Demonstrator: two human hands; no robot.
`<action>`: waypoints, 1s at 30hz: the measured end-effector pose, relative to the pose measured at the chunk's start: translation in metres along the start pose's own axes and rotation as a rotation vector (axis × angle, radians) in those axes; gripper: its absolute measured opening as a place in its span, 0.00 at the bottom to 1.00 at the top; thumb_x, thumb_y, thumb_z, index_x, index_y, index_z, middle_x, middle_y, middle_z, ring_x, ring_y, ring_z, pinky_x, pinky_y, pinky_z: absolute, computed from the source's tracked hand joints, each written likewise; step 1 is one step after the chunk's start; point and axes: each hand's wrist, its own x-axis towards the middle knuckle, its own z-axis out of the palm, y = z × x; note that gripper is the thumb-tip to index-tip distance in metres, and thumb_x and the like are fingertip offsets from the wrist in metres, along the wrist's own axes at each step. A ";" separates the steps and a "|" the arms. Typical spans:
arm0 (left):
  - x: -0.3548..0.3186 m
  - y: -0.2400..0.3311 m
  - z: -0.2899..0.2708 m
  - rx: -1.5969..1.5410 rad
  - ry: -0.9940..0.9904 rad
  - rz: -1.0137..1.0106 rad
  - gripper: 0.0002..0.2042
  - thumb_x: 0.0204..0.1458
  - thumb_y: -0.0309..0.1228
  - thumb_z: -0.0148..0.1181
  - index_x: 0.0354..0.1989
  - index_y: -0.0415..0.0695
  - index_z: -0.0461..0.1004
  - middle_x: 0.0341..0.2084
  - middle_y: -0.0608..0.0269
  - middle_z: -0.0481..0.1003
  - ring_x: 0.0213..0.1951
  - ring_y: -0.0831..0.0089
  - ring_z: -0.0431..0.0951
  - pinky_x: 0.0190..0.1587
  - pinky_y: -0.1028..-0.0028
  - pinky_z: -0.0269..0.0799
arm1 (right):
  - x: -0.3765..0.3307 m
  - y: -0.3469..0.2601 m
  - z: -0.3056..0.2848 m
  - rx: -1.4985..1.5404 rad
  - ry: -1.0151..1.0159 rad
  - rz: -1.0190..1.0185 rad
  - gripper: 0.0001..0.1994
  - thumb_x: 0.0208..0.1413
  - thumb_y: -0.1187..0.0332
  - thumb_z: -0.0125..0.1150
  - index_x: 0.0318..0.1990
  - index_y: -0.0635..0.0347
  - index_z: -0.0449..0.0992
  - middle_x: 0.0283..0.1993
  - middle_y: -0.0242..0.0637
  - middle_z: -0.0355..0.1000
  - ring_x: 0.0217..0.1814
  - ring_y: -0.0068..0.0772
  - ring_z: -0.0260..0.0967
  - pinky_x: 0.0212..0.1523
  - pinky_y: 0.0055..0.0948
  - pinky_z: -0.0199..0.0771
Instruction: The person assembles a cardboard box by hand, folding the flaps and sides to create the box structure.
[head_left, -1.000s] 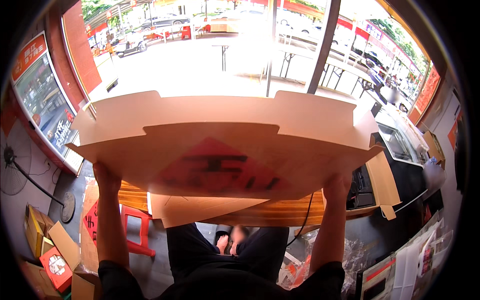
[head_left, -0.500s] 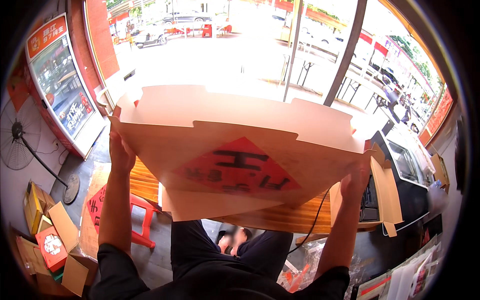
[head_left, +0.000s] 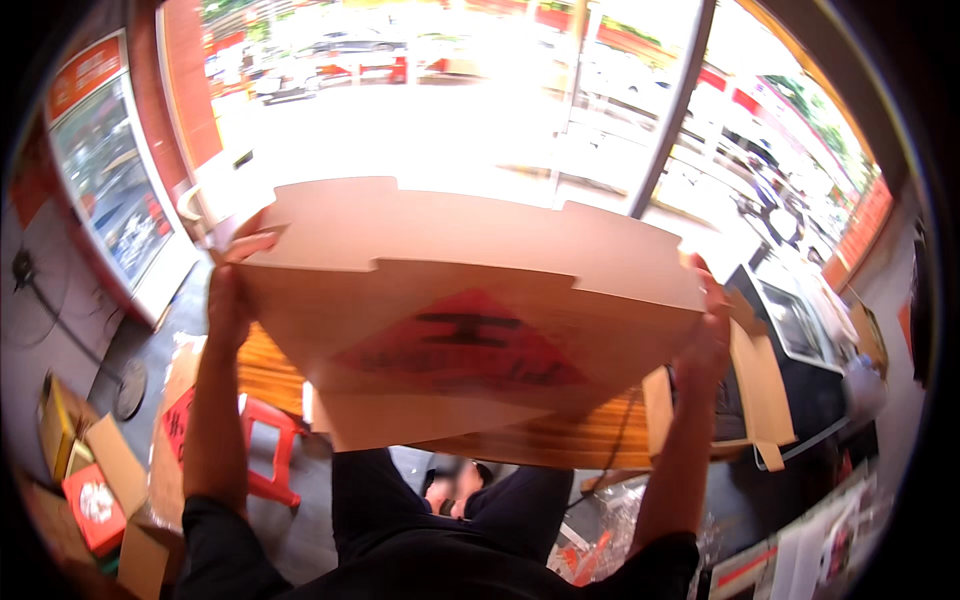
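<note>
A large brown cardboard box (head_left: 620, 325) with raised flaps is held up in front of me, tilted, over a wooden table (head_left: 270, 372). On its facing side is a red diamond label (head_left: 470, 345) with dark lettering, blurred by motion. My left hand (head_left: 232, 285) is closed on the box's left corner, its fingers bent over the edge. My right hand (head_left: 706, 325) grips the right corner, fingertips showing at the top edge. The inside of the box is hidden from me.
A red stool (head_left: 278, 455) stands left of the table. Right of it sits an opened carton (head_left: 762, 385) with a dark object inside, near a black-framed appliance (head_left: 795, 315). Open boxes (head_left: 115, 455) lie at lower left, near a fan (head_left: 80, 330) and a glass-door fridge (head_left: 120, 190).
The box has shifted slightly left and its right side has dropped a little. More of my left fingers now show over the edge. The whole view has moved and blurred.
</note>
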 end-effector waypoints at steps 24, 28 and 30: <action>0.012 0.028 0.003 0.047 -0.010 -0.002 0.30 0.65 0.60 0.51 0.58 0.45 0.78 0.76 0.45 0.54 0.75 0.50 0.56 0.73 0.54 0.56 | 0.000 -0.019 0.009 0.172 -0.122 0.013 0.25 0.60 0.59 0.71 0.60 0.65 0.75 0.78 0.50 0.53 0.77 0.48 0.57 0.71 0.43 0.64; 0.016 0.031 -0.008 -0.064 -0.172 0.038 0.23 0.62 0.54 0.60 0.54 0.49 0.80 0.78 0.46 0.48 0.76 0.48 0.53 0.73 0.53 0.56 | 0.003 -0.012 -0.002 0.246 -0.214 -0.102 0.24 0.56 0.63 0.75 0.58 0.62 0.76 0.80 0.51 0.49 0.78 0.52 0.55 0.71 0.45 0.64; 0.016 0.031 -0.012 0.001 -0.169 0.036 0.22 0.63 0.54 0.60 0.53 0.50 0.81 0.77 0.46 0.49 0.76 0.47 0.54 0.73 0.53 0.57 | 0.006 -0.009 -0.003 0.283 -0.247 -0.114 0.23 0.56 0.64 0.75 0.58 0.60 0.77 0.80 0.52 0.48 0.79 0.52 0.54 0.71 0.45 0.65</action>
